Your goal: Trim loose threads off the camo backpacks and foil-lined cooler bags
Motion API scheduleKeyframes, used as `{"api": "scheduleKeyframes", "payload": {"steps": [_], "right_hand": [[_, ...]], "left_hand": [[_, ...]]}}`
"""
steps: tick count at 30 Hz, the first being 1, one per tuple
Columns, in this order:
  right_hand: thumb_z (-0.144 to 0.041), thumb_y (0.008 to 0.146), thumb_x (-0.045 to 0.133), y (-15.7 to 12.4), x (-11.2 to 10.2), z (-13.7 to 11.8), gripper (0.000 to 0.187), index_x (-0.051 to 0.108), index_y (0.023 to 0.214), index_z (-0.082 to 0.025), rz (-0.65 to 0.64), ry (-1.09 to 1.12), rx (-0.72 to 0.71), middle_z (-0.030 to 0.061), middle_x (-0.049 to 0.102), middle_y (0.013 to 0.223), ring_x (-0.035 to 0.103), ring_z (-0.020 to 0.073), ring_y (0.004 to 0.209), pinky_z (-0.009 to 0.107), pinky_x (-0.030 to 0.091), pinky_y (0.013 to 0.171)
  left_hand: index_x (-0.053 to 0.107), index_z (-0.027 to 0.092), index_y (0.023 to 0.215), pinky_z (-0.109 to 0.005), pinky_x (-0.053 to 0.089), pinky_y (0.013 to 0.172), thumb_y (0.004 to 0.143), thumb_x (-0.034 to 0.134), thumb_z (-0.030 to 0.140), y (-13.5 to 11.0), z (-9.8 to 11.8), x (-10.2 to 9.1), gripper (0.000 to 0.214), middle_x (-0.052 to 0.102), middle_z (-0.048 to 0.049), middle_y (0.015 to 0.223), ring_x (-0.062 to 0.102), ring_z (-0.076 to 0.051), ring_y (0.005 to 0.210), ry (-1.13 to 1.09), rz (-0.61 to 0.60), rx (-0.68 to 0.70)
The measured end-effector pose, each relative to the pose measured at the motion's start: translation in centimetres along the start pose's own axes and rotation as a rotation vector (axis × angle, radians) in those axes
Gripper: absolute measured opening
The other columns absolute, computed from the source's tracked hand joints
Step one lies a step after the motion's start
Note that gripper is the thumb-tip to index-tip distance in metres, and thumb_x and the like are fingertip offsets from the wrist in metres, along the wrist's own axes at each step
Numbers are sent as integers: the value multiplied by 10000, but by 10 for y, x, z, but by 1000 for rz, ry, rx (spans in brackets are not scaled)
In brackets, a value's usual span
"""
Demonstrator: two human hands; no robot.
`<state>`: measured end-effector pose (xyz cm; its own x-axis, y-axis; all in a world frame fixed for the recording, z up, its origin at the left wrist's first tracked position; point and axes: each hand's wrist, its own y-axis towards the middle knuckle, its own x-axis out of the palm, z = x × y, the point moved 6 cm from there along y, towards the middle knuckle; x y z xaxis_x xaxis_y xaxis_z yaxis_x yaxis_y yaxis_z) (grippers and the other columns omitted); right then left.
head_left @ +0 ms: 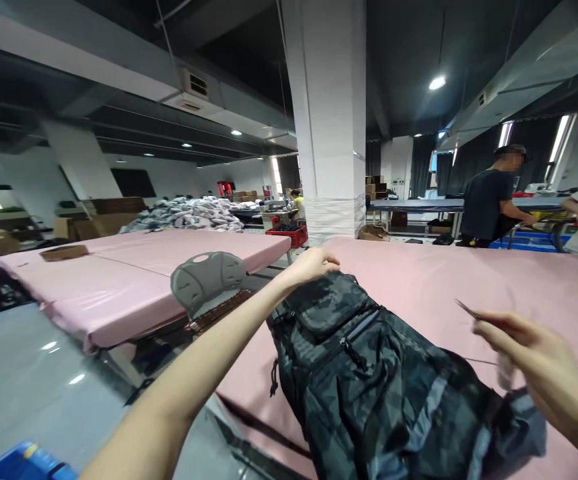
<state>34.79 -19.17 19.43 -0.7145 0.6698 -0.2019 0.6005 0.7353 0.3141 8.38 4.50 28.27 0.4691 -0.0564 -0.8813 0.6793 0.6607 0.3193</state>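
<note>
A dark camouflage backpack (369,373) with zips and cord pulls lies at a slant over the near edge of the pink-covered table (509,287). My left hand (316,265) is at its far upper end, fingers curled closed on the fabric there; the fingertips are partly hidden. To the right, my right hand (523,343) is raised above the table, apart from the pack's upper part. It is closed around a slim dark pointed tool, which looks like thread snips (466,309), its tip pointing left. Most of the tool is covered by the fingers.
Left of the pack stands a grey-backed chair (209,280) beside another pink-covered table (133,267). A white column (326,120) rises beyond. Bagged goods (193,213) are heaped at the back. A person (491,197) works at the right rear; a blue crate (23,463) sits lower left.
</note>
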Motion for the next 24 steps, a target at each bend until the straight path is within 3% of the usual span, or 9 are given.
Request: {"api": "scheduleKeyframes", "payload": {"steps": [2, 5, 9, 12, 18, 24], "right_hand": [[-498, 622, 662, 32, 57, -12, 406, 628, 879, -185, -185, 42, 81, -4, 574, 645, 373, 51, 321, 221, 309, 294], [-397, 607, 666, 79, 128, -6, 306, 586, 788, -164, -332, 82, 141, -33, 512, 621, 303, 24, 295, 205, 236, 269], [-313, 620, 656, 118, 184, 23, 233, 577, 782, -166, -417, 85, 166, -53, 475, 606, 307, 20, 343, 183, 270, 304], [-322, 637, 647, 126, 210, 35, 234, 591, 809, -174, -489, 99, 150, -48, 508, 639, 312, 25, 378, 173, 280, 318], [-366, 645, 637, 135, 248, 36, 286, 606, 845, -164, -588, 161, 42, -11, 586, 738, 417, 60, 457, 179, 302, 333], [-281, 607, 664, 137, 258, 23, 198, 622, 757, -158, -629, 142, -4, -26, 571, 648, 426, 57, 459, 166, 290, 349]], "left_hand": [[696, 122, 919, -259, 415, 814, 689, 615, 329, 40, -24, 25, 321, 674, -100, 990, 582, -231, 938, 7, -106, 30], [700, 120, 844, -209, 411, 654, 664, 624, 337, 73, -43, 61, 292, 676, -49, 802, 577, -163, 731, -89, -275, 61], [672, 105, 704, -193, 318, 511, 641, 630, 324, 84, -54, 74, 232, 545, 20, 548, 446, -95, 527, -110, -299, 42], [637, 108, 675, -196, 294, 514, 678, 575, 321, 81, -60, 73, 222, 490, 36, 540, 412, -87, 532, -137, -222, 38], [594, 122, 702, -209, 358, 636, 711, 523, 315, 76, -68, 75, 206, 532, 23, 658, 476, -111, 658, -233, -79, 22], [616, 125, 756, -217, 388, 649, 753, 505, 285, 73, -66, 76, 195, 578, 6, 707, 515, -125, 689, -161, -86, -5]]}}
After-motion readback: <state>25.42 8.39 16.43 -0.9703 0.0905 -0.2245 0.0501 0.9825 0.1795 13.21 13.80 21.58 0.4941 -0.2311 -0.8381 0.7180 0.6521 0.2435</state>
